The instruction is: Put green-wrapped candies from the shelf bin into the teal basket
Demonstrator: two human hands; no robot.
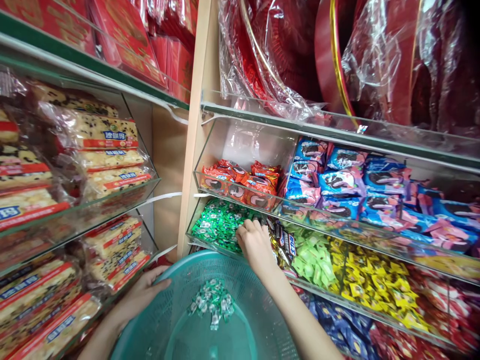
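Note:
A teal plastic basket (161, 320) is tilted toward the shelf in front of me. My left hand (146, 290) grips its left rim, with the thumb over the edge and the fingers partly hidden. Inside the basket lies a small heap of green-and-white wrapped candies (214, 300). My right hand (255, 245) reaches over the basket to the right end of a shelf bin full of green wrapped candies (217, 222). Its fingers are curled downward at the bin's edge, and whatever they hold is hidden.
Dark-wrapped bars (287, 242), light green candies (313, 257) and yellow candies (375, 280) fill bins to the right. Above are orange packets (240, 182) and blue packets (341, 182). A wooden post (189, 145) divides this from packaged pastries (112, 135) behind clear shelf fronts.

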